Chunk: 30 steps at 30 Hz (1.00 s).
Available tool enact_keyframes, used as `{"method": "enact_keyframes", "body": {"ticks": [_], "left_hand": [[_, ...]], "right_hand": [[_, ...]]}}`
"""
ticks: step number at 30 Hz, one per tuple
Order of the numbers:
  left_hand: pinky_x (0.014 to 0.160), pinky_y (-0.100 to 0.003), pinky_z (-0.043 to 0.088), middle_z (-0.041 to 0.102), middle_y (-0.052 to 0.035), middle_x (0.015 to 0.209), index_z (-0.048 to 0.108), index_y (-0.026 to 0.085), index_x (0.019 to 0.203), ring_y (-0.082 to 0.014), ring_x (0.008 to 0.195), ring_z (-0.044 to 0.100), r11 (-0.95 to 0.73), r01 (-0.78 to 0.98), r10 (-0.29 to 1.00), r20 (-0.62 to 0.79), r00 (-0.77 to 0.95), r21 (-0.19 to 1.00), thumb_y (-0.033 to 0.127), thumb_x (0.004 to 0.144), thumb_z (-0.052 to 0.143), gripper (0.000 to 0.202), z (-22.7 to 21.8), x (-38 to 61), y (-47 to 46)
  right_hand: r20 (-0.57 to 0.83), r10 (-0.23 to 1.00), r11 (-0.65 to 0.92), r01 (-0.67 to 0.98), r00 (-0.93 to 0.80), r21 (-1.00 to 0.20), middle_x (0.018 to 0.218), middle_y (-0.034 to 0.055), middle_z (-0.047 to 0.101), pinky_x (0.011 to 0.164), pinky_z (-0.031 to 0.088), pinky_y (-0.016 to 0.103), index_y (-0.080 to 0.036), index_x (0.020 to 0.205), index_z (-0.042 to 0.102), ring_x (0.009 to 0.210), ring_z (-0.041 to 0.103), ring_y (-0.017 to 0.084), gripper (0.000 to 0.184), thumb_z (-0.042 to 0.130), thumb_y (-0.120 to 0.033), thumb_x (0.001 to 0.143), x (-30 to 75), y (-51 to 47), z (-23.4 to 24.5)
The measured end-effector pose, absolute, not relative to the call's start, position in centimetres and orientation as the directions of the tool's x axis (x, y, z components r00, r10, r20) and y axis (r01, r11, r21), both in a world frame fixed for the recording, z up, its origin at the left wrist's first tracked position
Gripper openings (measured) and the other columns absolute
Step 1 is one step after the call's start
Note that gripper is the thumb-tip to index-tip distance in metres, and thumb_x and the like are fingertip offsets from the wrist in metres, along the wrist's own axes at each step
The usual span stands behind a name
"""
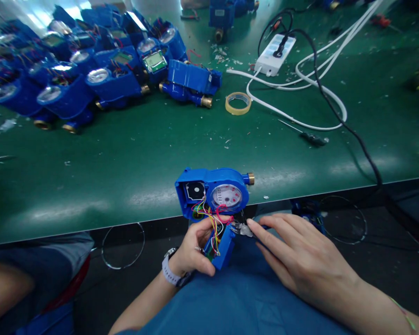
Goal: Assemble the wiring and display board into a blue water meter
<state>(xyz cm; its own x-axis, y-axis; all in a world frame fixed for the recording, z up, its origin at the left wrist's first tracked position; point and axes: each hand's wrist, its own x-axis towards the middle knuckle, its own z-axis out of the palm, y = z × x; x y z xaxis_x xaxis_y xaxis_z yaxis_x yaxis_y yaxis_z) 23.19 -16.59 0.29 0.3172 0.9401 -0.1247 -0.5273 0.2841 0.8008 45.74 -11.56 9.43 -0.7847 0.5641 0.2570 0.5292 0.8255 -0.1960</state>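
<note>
Meter check from my end: blue plastic water meter with round dial and brass fitting (216,190) sits at the near edge of the green bench mat (125,163), cover off. Left hand (192,251) is closed around the small blue plastic housing piece (223,249), which hangs just below the meter on the bundle of coloured wires (212,218). Right hand (300,256) has its fingers stretched out, index tip touching a small shiny piece (242,229) beside the wires; I can't tell if it's pinched. Pile of blue meters (73,70) is far left, yellowish tape roll (238,103) mid-bench.
</note>
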Motion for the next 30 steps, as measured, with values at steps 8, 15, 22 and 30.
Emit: {"method": "enact_keyframes", "body": {"ticks": [8, 15, 22, 30], "left_hand": [[0.101, -0.049, 0.050, 0.070, -0.0179, 0.116, 0.066, 0.018, 0.125, -0.0391, 0.114, 0.065, 0.283, -0.485, 0.941, -0.142, 0.306, 0.828, 0.056, 0.046, 0.091, 0.091, 0.2, 23.3, -16.8], [0.106, -0.047, 0.046, 0.070, -0.0158, 0.118, 0.066, 0.021, 0.125, -0.0362, 0.116, 0.064, 0.245, -0.470, 0.949, -0.110, 0.296, 0.848, 0.056, 0.047, 0.091, 0.089, 0.0, 23.2, -16.9], [0.107, -0.052, 0.045, 0.069, -0.0180, 0.120, 0.067, 0.018, 0.123, -0.0408, 0.119, 0.061, 0.266, -0.460, 0.949, -0.148, 0.277, 0.847, 0.061, 0.043, 0.090, 0.094, 0.1, 23.3, -16.7], [0.103, -0.052, 0.048, 0.069, -0.0194, 0.120, 0.066, 0.017, 0.125, -0.0418, 0.115, 0.063, 0.316, -0.492, 0.938, -0.191, 0.288, 0.811, 0.062, 0.042, 0.090, 0.098, 0.0, 23.5, -16.9]], "right_hand": [[0.260, 0.525, 0.849, 0.520, -0.811, -0.092, 0.095, 0.0143, 0.067, 0.062, 0.050, 0.039, -0.003, 0.112, 0.067, 0.080, 0.061, 0.028, 0.028, 0.048, -0.005, 0.091, 45.6, -11.8, 9.6], [0.245, 0.534, 0.845, 0.526, -0.809, -0.103, 0.088, 0.0112, 0.067, 0.057, 0.051, 0.037, -0.002, 0.113, 0.066, 0.074, 0.063, 0.025, 0.025, 0.049, -0.007, 0.095, 45.5, -12.1, 9.3], [0.167, 0.667, 0.718, 0.568, -0.726, -0.403, 0.099, 0.0096, 0.071, 0.065, 0.060, 0.032, -0.010, 0.115, 0.065, 0.080, 0.070, 0.020, 0.026, 0.044, -0.019, 0.102, 46.3, -11.9, 7.9], [0.159, 0.716, 0.641, 0.551, -0.679, -0.534, 0.107, 0.0098, 0.068, 0.078, 0.058, 0.036, -0.015, 0.120, 0.056, 0.094, 0.066, 0.022, 0.022, 0.047, -0.021, 0.101, 47.0, -11.7, 7.8]]}}
